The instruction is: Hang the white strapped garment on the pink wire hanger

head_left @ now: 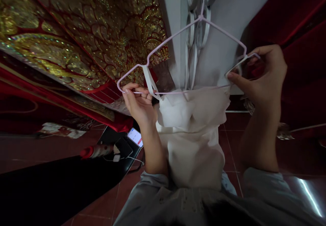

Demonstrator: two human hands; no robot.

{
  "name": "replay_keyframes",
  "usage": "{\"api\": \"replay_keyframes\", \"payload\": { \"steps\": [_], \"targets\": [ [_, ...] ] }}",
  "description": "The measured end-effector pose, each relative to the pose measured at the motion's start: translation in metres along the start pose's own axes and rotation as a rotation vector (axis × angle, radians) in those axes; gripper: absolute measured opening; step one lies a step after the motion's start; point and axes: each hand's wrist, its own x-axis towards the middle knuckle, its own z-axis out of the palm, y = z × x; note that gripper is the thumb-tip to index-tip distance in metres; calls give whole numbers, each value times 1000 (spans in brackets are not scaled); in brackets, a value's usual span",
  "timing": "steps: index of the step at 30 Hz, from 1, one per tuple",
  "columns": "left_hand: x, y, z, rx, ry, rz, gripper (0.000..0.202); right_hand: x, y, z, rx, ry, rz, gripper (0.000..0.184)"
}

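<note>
A pale pink clothes hanger (175,35) hangs in front of me, its hook at the top near a white strip of ring-shaped loops. From it hangs a white dress (196,151) with a ruffled top. One white strap lies over the notch on the hanger's left shoulder. My left hand (139,102) grips the hanger's lower left corner between thumb and fingers. At the right end, my right hand (265,73) is closed, its thumb and fingertips pinching the other white strap beside the hanger's right tip.
Red garments with gold sequins (114,25) hang on the left, and dark red cloth (300,49) hangs on the right. A black table (112,136) at lower left bears a lit phone (136,137), a red-capped bottle (95,150) and a white charger. Red tiles cover the floor.
</note>
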Motion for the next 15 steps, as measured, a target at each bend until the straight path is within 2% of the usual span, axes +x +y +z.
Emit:
{"api": "replay_keyframes", "payload": {
  "steps": [2, 3, 6, 7, 8, 9, 10, 13, 14, 15],
  "targets": [
    [0, -4, -4, -42, -66, 20, 23, -3, 2, 3, 14, 93, -51, 72],
    [0, -6, -6, -47, -90, 20, 25, -4, 1, 6, 28, 181, -85, 69],
    [-1, -12, -10, 8, -101, -2, 32, -13, -16, 13, 48, 558, -230, 47],
    [-2, -14, -11, 31, -92, -13, 34, -18, -26, 16, 34, 651, -265, 40],
    [-2, -15, -11, 50, -84, -24, 35, -25, -38, 19, 15, 676, -273, 34],
    [-3, -15, -11, 63, -81, -37, 36, -33, -50, 21, 3, 626, -255, 30],
    [-3, -16, -11, 70, -79, -49, 37, -41, -62, 24, 5, 487, -189, 26],
    [-7, -17, -11, 79, -47, -77, 41, -68, -89, 34, 93, -114, 56, 32],
    [-10, -18, -12, 87, -32, -81, 43, -76, -94, 38, 115, -223, 115, 37],
    [-13, -18, -13, 100, -19, -81, 45, -82, -96, 43, 127, -257, 155, 39]
  ]
}}
